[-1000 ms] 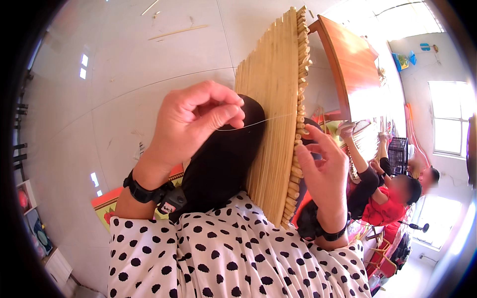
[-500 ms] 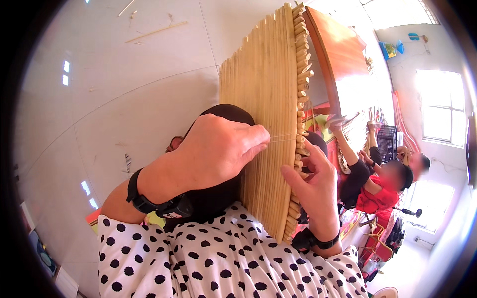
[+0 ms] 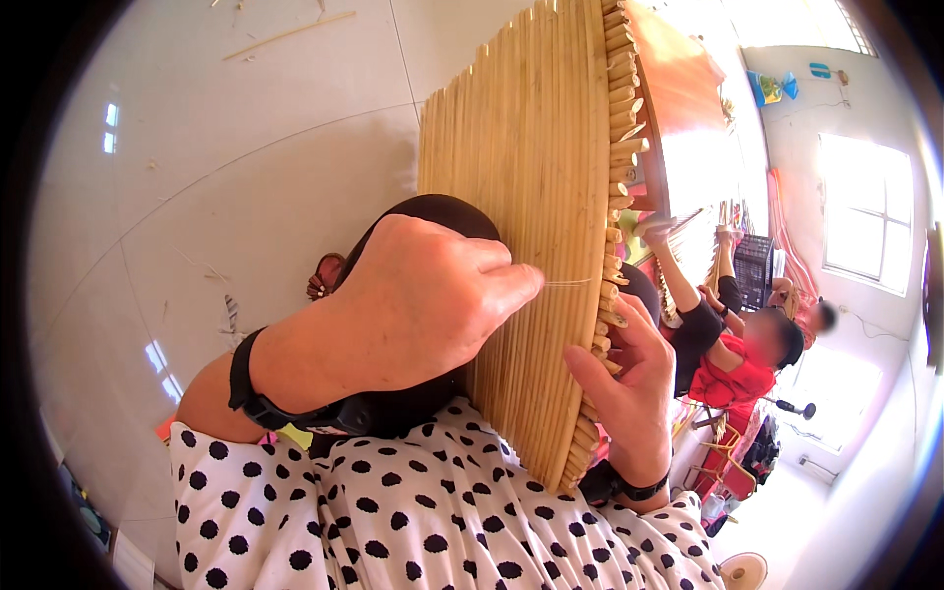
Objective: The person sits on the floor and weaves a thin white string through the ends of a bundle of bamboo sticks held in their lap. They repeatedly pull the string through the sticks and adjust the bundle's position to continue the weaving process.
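A panel of straight, pale yellow stalks laid tightly side by side stands tilted across my lap, its cut ends sticking out along the right side. My left hand is in front of it, thumb and forefinger pinched on a thin, clear thread. From the fingertips the thread runs taut to the panel's right edge. At that edge my right hand holds the panel, thumb toward the front and fingers around the stalk ends. Some of its fingertips are hidden behind the stalks.
An orange-brown table stands behind the panel. To the right a person in a red top sits, with another person beyond. A black crate is near them. Loose stalk pieces lie on the pale tiled floor.
The panel appears larger and shifted slightly right in view. My left hand's pinch is a little lower. The right fingers have moved down along the stalk ends.
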